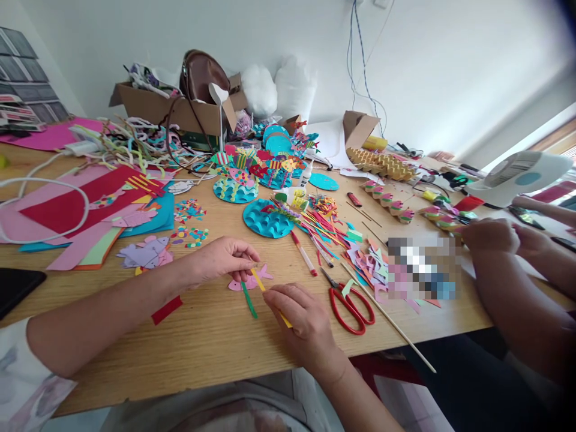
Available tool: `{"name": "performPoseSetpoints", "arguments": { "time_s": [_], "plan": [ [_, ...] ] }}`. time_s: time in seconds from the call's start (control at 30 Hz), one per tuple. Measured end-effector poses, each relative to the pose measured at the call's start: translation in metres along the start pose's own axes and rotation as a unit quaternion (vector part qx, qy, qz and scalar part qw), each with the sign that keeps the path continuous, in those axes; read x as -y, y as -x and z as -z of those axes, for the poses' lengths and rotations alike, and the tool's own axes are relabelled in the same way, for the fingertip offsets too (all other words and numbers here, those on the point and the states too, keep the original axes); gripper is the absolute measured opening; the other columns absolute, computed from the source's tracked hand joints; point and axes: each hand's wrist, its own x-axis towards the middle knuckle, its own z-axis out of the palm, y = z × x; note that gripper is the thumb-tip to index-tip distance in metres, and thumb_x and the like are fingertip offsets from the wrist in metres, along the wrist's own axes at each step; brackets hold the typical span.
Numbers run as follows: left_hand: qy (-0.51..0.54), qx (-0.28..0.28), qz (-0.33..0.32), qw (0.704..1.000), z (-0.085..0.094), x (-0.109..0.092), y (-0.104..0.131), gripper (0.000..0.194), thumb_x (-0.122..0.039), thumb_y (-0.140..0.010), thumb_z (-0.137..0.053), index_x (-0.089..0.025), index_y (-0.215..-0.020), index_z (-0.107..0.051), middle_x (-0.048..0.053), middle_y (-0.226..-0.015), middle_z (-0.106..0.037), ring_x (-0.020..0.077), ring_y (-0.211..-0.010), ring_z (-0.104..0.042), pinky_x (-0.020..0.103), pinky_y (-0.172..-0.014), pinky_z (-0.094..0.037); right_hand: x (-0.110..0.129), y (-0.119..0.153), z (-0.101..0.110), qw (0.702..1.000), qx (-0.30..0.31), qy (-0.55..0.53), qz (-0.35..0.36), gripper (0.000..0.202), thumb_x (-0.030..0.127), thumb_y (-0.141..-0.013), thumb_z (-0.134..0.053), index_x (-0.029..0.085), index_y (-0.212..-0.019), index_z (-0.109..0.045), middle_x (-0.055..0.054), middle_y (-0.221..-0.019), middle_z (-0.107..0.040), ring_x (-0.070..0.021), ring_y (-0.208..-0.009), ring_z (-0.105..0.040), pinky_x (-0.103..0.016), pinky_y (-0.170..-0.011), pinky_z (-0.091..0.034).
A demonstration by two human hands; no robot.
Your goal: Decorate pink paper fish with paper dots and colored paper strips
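A narrow yellow paper strip [257, 279] runs slantwise between my two hands. Its upper end is pinched in the fingertips of my left hand [227, 259]. My right hand [299, 315] is closed round its lower part, and the strip's end shows below the fingers. Under my left hand a pink paper fish [234, 285] lies on the table, partly hidden. Beside it lies a green strip [249, 301]; whether my left hand touches it I cannot tell. Red-handled scissors [353, 306] rest right of my right hand, with a light green scrap on them.
A wooden stick [396, 324] crosses the table's front edge. A red-capped pen [305, 255], paper scraps [366, 264] and blue wavy discs [265, 219] lie beyond my hands. Purple paper fish [150, 252] are at left. Another person's hands [492, 237] work at the right.
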Motion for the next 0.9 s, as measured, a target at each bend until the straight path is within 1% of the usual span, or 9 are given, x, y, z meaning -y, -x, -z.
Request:
{"name": "performPoseSetpoints", "arguments": {
  "time_s": [0.07, 0.17, 0.27, 0.33, 0.4, 0.53, 0.63, 0.9],
  "plan": [
    [-0.012, -0.004, -0.002, 1.000, 0.002, 0.004, -0.003, 0.024, -0.029, -0.063, -0.061, -0.013, -0.080, -0.056, -0.001, -0.058, -0.061, 0.0118, -0.052, -0.057, 0.022, -0.050, -0.045, 0.001, 0.001, -0.004, 1.000, 0.007, 0.007, -0.015, 0.016, 0.005, -0.080, -0.050, 0.015, -0.090, -0.059, -0.007, -0.081, -0.065, -0.0151, -0.072, -0.056, -0.025, -0.065, -0.044],
    [-0.056, -0.015, -0.015, 0.998, 0.006, 0.010, -0.007, 0.018, -0.029, -0.062, -0.059, -0.014, -0.072, -0.055, -0.001, -0.057, -0.060, 0.0117, -0.051, -0.057, 0.022, -0.050, -0.045, 0.002, 0.000, -0.007, 0.999, 0.033, 0.023, -0.023, 0.013, 0.007, -0.082, -0.049, 0.015, -0.084, -0.059, -0.005, -0.079, -0.065, -0.0149, -0.071, -0.056, -0.025, -0.064, -0.042],
    [-0.129, -0.034, -0.036, 0.990, 0.011, 0.016, -0.010, 0.016, -0.031, -0.065, -0.055, -0.015, -0.066, -0.054, -0.003, -0.052, -0.056, 0.0106, -0.048, -0.052, 0.020, -0.046, -0.039, 0.002, -0.002, -0.009, 0.996, 0.070, 0.050, -0.032, 0.013, 0.008, -0.082, -0.049, 0.016, -0.080, -0.059, -0.005, -0.079, -0.065, -0.0153, -0.070, -0.056, -0.025, -0.062, -0.041],
    [-0.196, -0.049, -0.070, 0.977, 0.016, 0.020, -0.011, 0.017, -0.032, -0.066, -0.055, -0.016, -0.064, -0.055, -0.004, -0.051, -0.053, 0.0102, -0.049, -0.050, 0.019, -0.045, -0.035, 0.002, -0.002, -0.011, 0.993, 0.093, 0.064, -0.042, 0.014, 0.006, -0.080, -0.051, 0.017, -0.078, -0.060, -0.004, -0.080, -0.065, -0.0155, -0.071, -0.056, -0.025, -0.062, -0.040],
    [-0.256, -0.061, -0.099, 0.960, 0.019, 0.022, -0.012, 0.017, -0.032, -0.067, -0.054, -0.016, -0.063, -0.057, -0.004, -0.055, -0.054, 0.0107, -0.054, -0.050, 0.019, -0.048, -0.035, 0.003, -0.002, -0.012, 0.990, 0.110, 0.071, -0.050, 0.016, 0.005, -0.078, -0.051, 0.018, -0.078, -0.060, -0.003, -0.081, -0.065, -0.0155, -0.072, -0.056, -0.025, -0.063, -0.040],
    [-0.334, -0.068, -0.099, 0.935, 0.021, 0.021, -0.012, 0.018, -0.030, -0.070, -0.049, -0.016, -0.064, -0.059, -0.002, -0.061, -0.058, 0.0126, -0.062, -0.052, 0.020, -0.055, -0.036, 0.004, -0.002, -0.013, 0.987, 0.128, 0.075, -0.057, 0.018, 0.003, -0.078, -0.051, 0.018, -0.080, -0.061, -0.003, -0.083, -0.065, -0.0155, -0.074, -0.055, -0.025, -0.064, -0.040],
    [-0.363, -0.074, -0.094, 0.924, 0.019, 0.019, -0.012, 0.017, -0.027, -0.071, -0.047, -0.016, -0.064, -0.058, -0.002, -0.062, -0.058, 0.0126, -0.062, -0.052, 0.020, -0.055, -0.035, 0.004, -0.003, -0.014, 0.987, 0.133, 0.070, -0.057, 0.019, 0.003, -0.078, -0.051, 0.018, -0.081, -0.061, -0.003, -0.084, -0.065, -0.0154, -0.075, -0.055, -0.025, -0.065, -0.040],
    [-0.392, -0.084, -0.088, 0.912, 0.018, 0.020, -0.012, 0.014, -0.023, -0.070, -0.048, -0.016, -0.062, -0.057, -0.003, -0.056, -0.053, 0.0106, -0.056, -0.047, 0.020, -0.051, -0.030, 0.002, -0.003, -0.016, 0.988, 0.133, 0.047, -0.062, 0.017, 0.004, -0.078, -0.052, 0.017, -0.081, -0.063, -0.003, -0.084, -0.064, -0.0157, -0.075, -0.053, -0.024, -0.065, -0.040]
  ]
}}
